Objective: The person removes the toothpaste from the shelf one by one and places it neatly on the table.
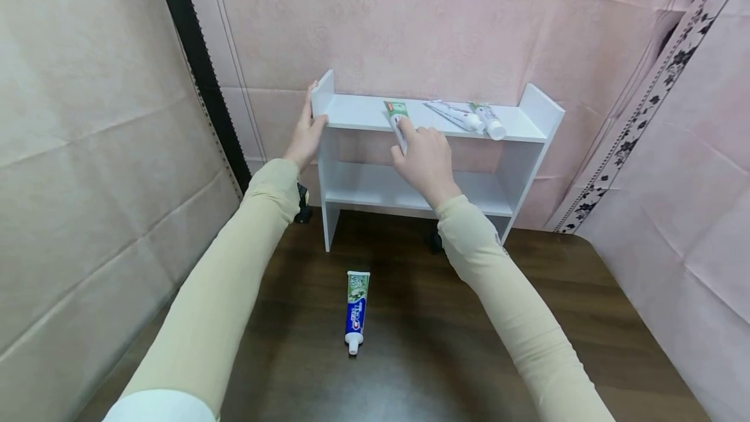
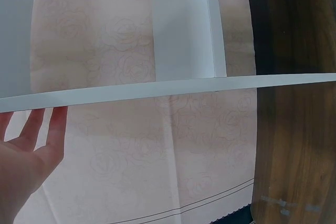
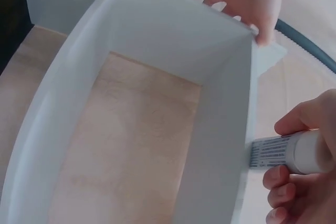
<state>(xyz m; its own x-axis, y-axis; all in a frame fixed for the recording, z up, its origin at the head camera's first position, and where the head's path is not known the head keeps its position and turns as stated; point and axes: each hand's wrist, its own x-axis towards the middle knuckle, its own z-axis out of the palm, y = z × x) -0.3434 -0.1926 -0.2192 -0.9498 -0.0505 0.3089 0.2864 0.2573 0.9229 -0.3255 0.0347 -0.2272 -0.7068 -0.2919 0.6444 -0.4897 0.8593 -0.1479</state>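
A small white shelf [image 1: 383, 197] stands on the brown table, and my left hand [image 1: 306, 130] holds its left side panel near the top, thumb at the front edge. In the left wrist view the fingers [image 2: 56, 129] meet the panel's outer face. My right hand [image 1: 428, 160] pinches a green and white toothpaste tube [image 1: 396, 111] at the top board's front edge. Its cap end [image 3: 310, 151] sits between thumb and fingers in the right wrist view. Two whitish tubes, one [image 1: 454, 114] beside another [image 1: 487, 120], lie farther right on that board.
A blue and green Crest toothpaste tube [image 1: 356, 311] lies on the table [image 1: 469, 370] in front of the shelf, cap toward me. Pale cloth [image 1: 410, 31] hangs behind and on both sides. Small dark objects [image 1: 303, 204] sit by the shelf's base.
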